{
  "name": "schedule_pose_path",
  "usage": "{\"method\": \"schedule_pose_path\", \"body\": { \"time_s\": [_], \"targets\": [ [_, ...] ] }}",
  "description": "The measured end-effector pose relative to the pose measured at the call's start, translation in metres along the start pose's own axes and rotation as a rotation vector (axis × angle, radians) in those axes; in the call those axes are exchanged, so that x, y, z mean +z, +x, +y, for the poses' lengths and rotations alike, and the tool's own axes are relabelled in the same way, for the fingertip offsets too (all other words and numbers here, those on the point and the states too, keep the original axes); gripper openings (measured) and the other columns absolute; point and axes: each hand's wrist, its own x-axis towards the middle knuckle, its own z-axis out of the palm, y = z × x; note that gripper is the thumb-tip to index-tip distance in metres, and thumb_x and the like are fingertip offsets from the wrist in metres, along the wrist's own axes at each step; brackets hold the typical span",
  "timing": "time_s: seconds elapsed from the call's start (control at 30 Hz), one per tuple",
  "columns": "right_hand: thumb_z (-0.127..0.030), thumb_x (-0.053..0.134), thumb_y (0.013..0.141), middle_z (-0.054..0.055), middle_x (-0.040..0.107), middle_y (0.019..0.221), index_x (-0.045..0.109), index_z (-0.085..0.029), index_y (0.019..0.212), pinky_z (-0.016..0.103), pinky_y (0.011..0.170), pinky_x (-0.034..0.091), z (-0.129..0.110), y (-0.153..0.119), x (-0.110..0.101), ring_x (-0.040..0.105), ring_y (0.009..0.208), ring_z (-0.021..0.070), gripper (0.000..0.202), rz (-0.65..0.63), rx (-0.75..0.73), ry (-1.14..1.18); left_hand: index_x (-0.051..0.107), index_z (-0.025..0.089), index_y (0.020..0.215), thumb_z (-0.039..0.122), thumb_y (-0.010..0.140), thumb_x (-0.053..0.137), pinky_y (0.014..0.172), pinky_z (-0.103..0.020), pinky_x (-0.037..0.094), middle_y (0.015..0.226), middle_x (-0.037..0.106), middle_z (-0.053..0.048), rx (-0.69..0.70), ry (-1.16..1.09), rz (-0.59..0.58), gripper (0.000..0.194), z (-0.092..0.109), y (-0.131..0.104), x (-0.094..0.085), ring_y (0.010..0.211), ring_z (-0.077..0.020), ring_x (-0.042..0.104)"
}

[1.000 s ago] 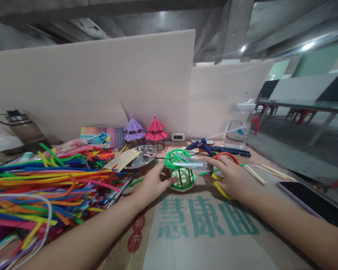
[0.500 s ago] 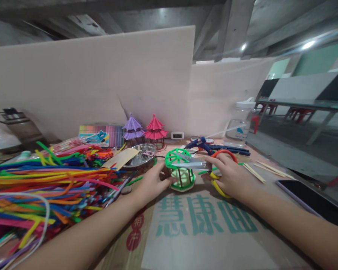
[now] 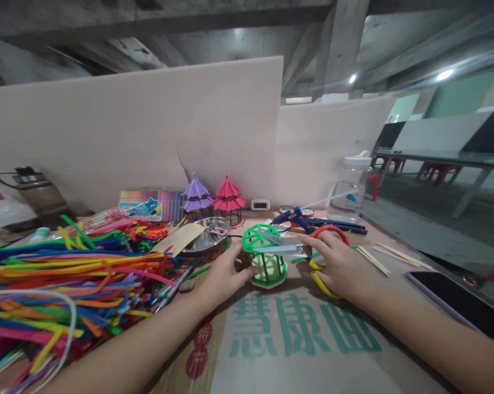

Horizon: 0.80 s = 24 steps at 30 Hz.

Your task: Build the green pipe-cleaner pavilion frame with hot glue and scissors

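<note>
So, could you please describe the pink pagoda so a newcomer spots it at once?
Find the tall pale board. In front, between a purple pagoda and a white display, stands the pink pagoda, its pink roof setting it apart.

I see orange-and-yellow plastic-handled scissors (image 3: 303,250) with smooth, shiny metal blades (image 3: 279,250). On my screen the round green cage (image 3: 268,270) looks matt, the round silver metal dish (image 3: 196,244) polished, the black rectangular phone (image 3: 456,306) glossy.

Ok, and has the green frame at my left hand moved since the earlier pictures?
No, not visibly in any direction: against the teal lettering, the green frame keeps its place just beyond it, your left hand gripping its side.
</note>
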Motion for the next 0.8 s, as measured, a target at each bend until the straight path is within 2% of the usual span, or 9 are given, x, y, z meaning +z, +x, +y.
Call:
{"method": "schedule_pose_path", "body": {
  "time_s": [0.33, 0.5, 0.8],
  "targets": [
    [-0.032, 0.063, 0.089, 0.010, 0.059, 0.097, 0.059, -0.017, 0.121, 0.039, 0.073, 0.051, 0.0002, -0.0004, 0.0028, 0.058, 0.084, 0.0250, 0.035, 0.024, 0.008, -0.020, 0.062, 0.019, 0.114, 0.030, 0.081, 0.070, 0.079, -0.030, 0.053, 0.100, 0.070, -0.005, 0.012, 0.024, 0.007, 0.035, 0.0030, 0.0000, -0.0011, 0.088, -0.0206, 0.066],
    [-0.029, 0.060, 0.090, 0.011, 0.060, 0.097, 0.059, -0.017, 0.123, 0.039, 0.073, 0.050, -0.0009, 0.0011, 0.0002, 0.058, 0.083, 0.0250, 0.035, 0.022, -0.009, -0.035, 0.063, 0.019, 0.110, 0.033, 0.082, 0.070, 0.076, -0.030, 0.052, 0.096, 0.070, -0.005, -0.003, 0.027, -0.007, 0.033, 0.0020, 0.0003, -0.0009, 0.084, -0.0204, 0.066],
    [-0.033, 0.059, 0.092, 0.008, 0.058, 0.091, 0.058, -0.020, 0.127, 0.036, 0.071, 0.049, 0.0041, -0.0017, 0.0017, 0.057, 0.078, 0.0225, 0.037, 0.031, -0.025, -0.064, 0.064, 0.019, 0.109, 0.032, 0.080, 0.071, 0.076, -0.029, 0.052, 0.096, 0.070, -0.004, 0.015, 0.040, 0.006, 0.032, 0.0045, 0.0009, -0.0009, 0.083, -0.0198, 0.065]
  ]
}}
